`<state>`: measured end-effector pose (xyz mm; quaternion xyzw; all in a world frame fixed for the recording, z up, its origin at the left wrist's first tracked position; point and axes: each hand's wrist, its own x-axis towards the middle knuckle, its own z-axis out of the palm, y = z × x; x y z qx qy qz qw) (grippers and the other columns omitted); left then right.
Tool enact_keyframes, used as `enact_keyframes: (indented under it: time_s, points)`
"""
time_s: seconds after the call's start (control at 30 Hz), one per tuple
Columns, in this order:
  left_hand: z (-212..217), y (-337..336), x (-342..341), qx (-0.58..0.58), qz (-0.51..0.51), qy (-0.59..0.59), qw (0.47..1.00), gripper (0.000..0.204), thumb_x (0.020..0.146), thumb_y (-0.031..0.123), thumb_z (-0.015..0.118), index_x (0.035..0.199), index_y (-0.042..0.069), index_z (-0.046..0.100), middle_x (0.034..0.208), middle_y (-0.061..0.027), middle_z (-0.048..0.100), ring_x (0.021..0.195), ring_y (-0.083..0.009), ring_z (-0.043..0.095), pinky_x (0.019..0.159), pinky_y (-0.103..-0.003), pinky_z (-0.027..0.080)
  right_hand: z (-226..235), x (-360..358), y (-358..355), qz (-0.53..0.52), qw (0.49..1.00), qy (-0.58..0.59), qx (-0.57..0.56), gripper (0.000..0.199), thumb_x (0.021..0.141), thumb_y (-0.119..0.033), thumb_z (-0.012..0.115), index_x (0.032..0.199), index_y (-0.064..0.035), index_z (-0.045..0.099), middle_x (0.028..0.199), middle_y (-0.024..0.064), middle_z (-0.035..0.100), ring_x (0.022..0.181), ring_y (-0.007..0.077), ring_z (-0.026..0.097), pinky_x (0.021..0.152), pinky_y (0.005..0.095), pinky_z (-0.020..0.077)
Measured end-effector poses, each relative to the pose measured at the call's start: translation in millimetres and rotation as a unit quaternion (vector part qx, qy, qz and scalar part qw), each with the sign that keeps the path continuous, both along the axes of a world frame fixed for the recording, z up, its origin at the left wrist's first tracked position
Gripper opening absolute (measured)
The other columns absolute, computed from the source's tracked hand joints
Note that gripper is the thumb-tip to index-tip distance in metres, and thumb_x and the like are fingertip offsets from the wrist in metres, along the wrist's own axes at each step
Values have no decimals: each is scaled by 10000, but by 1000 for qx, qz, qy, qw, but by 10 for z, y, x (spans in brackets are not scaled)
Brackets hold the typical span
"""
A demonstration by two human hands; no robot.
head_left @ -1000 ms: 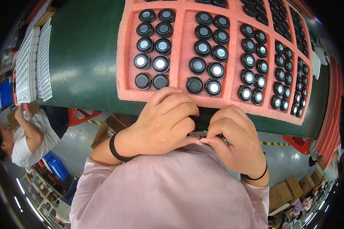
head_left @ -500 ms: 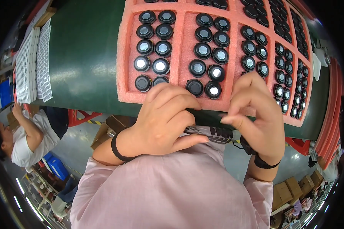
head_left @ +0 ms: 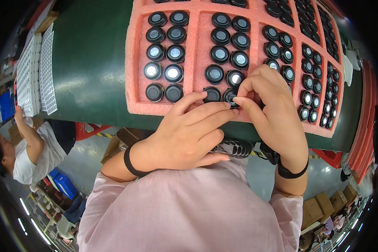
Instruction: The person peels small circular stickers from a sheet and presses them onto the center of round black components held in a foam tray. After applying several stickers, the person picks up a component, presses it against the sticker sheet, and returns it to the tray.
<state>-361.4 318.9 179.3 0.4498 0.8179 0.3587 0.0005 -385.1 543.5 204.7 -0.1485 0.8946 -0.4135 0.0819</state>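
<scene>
A pink foam tray [head_left: 132,63] holds black round parts in its compartments, most with a silvery disc on top. My left hand [head_left: 187,132] reaches over the tray's near edge with fingers stretched out. Its fingertips touch a plain dark-topped round part [head_left: 211,95] and the neighbouring silver-centred round part [head_left: 229,95]. My right hand [head_left: 273,111] is closed in a pinch, thumb and forefinger over that same silver-centred part; anything between their tips is too small to make out. Two more dark-topped round parts, one of them this round part [head_left: 154,92], sit in the compartment to the left.
The tray lies on a green table [head_left: 88,67]. Sheets with rows of small marks [head_left: 48,71] are at the far left. Pink foam sheets [head_left: 361,117] are stacked at the right. Another person [head_left: 38,153] works at left; cardboard boxes [head_left: 313,212] stand on the floor at right.
Both hands have moved from the tray's near edge onto the round parts in the front row. The right hand has shifted left, and the left hand's fingers have stretched rightward. The tray has shifted slightly left.
</scene>
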Motion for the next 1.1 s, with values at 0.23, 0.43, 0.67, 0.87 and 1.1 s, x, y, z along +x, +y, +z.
enact_keyframes:
  time_s: [0.23,0.43,0.67,0.87,1.1]
  points:
    - [12,-15,7,-16,-3,6,1000,457,833,485,776,778,97,541,1274,-158,688,1231,-309,632,1057,-539,411,-20,0,-18,0,1000,27,16,131,840,-1,711,882,10,587,863,87,497,740,224,528,648,334,437]
    - [7,-20,19,-25,-2,3,1000,447,845,484,764,801,93,552,1300,-159,675,1257,-308,617,1077,-543,397,-21,6,-33,-1,999,36,24,125,845,-6,713,875,7,592,852,84,491,728,220,522,641,336,428]
    - [-4,-19,26,-26,-1,-2,1000,439,850,481,760,816,95,555,1309,-155,671,1262,-307,614,1092,-547,384,-14,14,-57,-9,999,42,33,128,840,4,719,867,4,593,837,85,491,706,222,519,639,340,423]
    - [14,-22,10,-23,-10,-1,1000,435,840,474,778,815,101,555,1299,-163,675,1247,-327,618,1079,-546,395,-35,49,-96,-44,994,86,40,161,803,44,734,854,-1,588,839,93,533,731,235,545,658,355,436]
    - [-5,-27,-1,88,9,-33,996,400,777,377,831,849,80,573,1176,-128,681,1068,-318,639,919,-478,474,76,301,74,-5,995,51,-81,180,787,23,768,881,-5,617,903,101,618,824,246,602,711,349,473]
